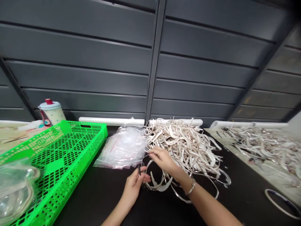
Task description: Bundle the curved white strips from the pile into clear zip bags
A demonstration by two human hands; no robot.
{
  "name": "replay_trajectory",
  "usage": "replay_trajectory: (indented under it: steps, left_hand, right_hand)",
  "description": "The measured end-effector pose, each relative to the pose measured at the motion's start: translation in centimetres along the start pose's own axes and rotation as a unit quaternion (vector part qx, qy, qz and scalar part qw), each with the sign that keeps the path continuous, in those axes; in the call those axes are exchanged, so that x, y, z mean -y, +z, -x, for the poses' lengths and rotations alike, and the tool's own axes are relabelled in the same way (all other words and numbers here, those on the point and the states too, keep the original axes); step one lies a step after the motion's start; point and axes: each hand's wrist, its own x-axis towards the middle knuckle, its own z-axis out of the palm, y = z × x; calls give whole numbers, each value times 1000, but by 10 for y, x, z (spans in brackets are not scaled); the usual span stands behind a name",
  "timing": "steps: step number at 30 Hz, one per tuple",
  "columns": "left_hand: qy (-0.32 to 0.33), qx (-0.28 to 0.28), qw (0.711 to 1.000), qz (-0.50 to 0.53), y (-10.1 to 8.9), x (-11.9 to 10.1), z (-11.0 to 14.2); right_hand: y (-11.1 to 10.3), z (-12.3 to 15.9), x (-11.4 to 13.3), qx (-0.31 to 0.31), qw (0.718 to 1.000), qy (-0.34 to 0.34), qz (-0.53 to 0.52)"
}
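My left hand [136,180] is closed, its thumb and fingers pinching the dark end of a looped thin, flat, whitish strip [162,186]. My right hand [162,158], with a bracelet at the wrist, reaches across just above it. Its fingers are bent together at the top of the loop, where a thin strand shows; the exact grip is hard to make out. Directly behind the right hand lies a tangled pile of white and brownish strips [183,141]. Clear plastic zip bags [124,146] are stacked on the black tabletop [98,194], beyond my left hand.
At left stands a green plastic crate [77,160] with bagged coiled strips [16,191] in it. A lidded cup [52,111] is behind it. More strips [265,144] lie at right, and a single ring-shaped coil [282,204] nearer. Grey panels [113,59] rise behind.
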Motion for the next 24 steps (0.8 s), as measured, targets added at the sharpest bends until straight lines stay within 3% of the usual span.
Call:
replay_trajectory:
  steps: [2, 6, 10, 17, 24]
  left_hand:
    - [-26, -28, 997, 64, -2, 3, -3]
    - [-44, -68, 993, 88, -7, 5, -8]
    - [-52, -61, 993, 84, -9, 5, -10]
    - [-31, -65, 997, 35, -10, 7, -11]
    - [-50, -62, 997, 16, -5, -11, -3]
  right_hand:
    - [-13, -16, -26, -11, 990, 73, 124]
    - [-31, -41, -74, 2, 956, 192, 223]
    - [-27, -56, -93, 44, 929, 256, 265]
    - [-23, -55, -92, 51, 932, 236, 272]
    - [-25, -27, -69, -15, 961, 116, 250]
